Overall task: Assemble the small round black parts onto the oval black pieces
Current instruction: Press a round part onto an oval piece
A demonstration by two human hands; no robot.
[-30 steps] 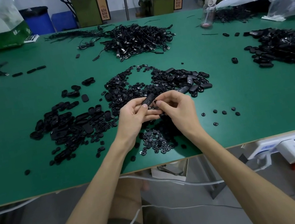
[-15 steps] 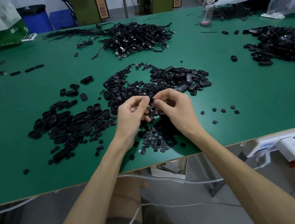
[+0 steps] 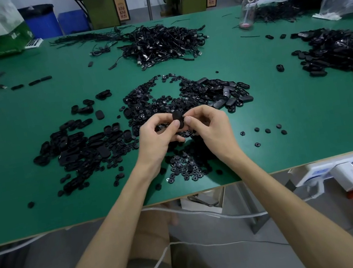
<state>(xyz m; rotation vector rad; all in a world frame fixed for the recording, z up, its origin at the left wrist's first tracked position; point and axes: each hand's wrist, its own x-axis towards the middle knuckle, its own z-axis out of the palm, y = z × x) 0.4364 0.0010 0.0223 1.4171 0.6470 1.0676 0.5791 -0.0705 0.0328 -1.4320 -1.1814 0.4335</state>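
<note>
Head: hands (image 3: 154,138) round oval piece (image 3: 177,117) near table edge (image 3: 315,158)

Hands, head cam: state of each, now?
Left hand: closed, pinching the oval black piece.
Right hand: closed, pinching the same piece from its other side.
</note>
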